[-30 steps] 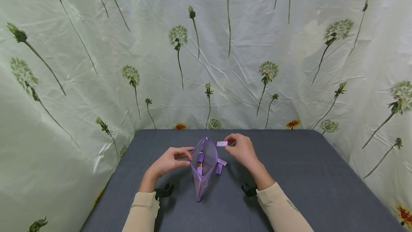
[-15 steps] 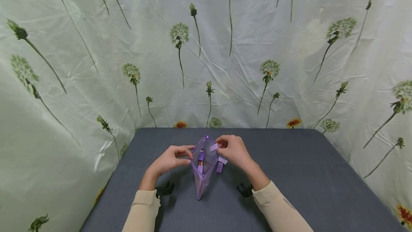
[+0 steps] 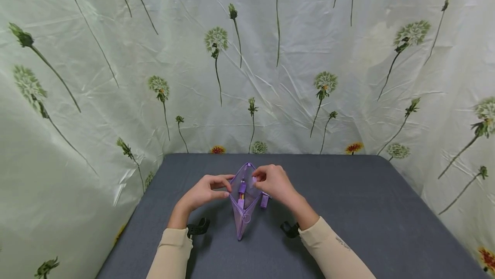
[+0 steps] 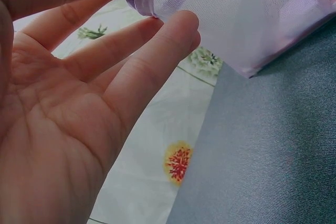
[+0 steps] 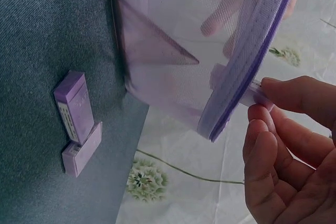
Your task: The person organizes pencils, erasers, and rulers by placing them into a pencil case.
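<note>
A lilac mesh zip pouch (image 3: pixel 239 223) stands on the table with its purple-zippered mouth wide apart. My left hand (image 3: pixel 206 191) holds the left edge of that mouth between thumb and fingers. With thumb and fingertips my right hand (image 3: pixel 275 183) pinches a small pale-purple eraser (image 5: pixel 255 96); its far end shows through the mesh, inside the rim. A purple block (image 3: pixel 242 188) and a lilac block (image 3: pixel 240 203) lie inside the pouch, with thin coloured sticks between them. Through the mesh in the right wrist view a triangular shape (image 5: pixel 152 40) also shows.
Two more erasers lie on the dark table (image 3: pixel 348 219), right of the pouch: a darker purple one (image 5: pixel 76 106) and a paler one (image 5: pixel 83 150), touching. A white curtain (image 3: pixel 286 98) with printed flowers hangs behind the table.
My right hand has moved left with the eraser, from beside the pouch to over its mouth, and the eraser has dipped inside. My left hand keeps its hold on the rim.
</note>
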### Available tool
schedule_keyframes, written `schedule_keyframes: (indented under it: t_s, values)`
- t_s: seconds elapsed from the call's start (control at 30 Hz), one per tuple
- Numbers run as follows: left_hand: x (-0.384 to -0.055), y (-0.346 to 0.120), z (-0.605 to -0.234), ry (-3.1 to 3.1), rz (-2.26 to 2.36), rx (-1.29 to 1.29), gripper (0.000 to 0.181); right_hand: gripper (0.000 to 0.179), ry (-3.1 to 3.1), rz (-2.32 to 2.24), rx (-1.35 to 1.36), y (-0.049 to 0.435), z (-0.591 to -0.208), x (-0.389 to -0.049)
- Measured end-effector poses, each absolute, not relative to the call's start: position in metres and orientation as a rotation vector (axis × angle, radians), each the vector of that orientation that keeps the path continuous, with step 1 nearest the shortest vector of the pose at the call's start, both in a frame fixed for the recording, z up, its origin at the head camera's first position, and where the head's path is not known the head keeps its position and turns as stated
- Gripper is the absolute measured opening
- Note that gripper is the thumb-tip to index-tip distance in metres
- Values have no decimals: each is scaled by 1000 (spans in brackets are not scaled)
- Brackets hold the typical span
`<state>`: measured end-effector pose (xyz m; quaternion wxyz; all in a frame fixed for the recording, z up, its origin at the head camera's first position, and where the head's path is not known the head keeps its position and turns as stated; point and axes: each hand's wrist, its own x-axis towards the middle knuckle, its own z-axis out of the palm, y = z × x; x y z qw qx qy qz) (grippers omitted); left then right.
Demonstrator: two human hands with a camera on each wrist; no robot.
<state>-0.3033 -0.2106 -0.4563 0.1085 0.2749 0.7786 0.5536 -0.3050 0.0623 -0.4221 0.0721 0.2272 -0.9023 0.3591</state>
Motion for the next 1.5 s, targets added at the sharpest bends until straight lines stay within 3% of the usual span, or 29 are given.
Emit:
schedule_keyframes:
  t_s: [0.73, 1.07, 1.5]
  values:
    - [-303, -211, -456, 2295, 1628, 838, 9, 24, -2801, 859, 790, 38, -430, -312]
    - [-305, -211, -456, 2318, 1611, 806, 14, 23, -2605, 1022, 639, 54, -426, -308]
    - [-303, -210, -457, 2323, 1602, 818, 8, 23, -2568, 1106, 470, 86, -436, -312]
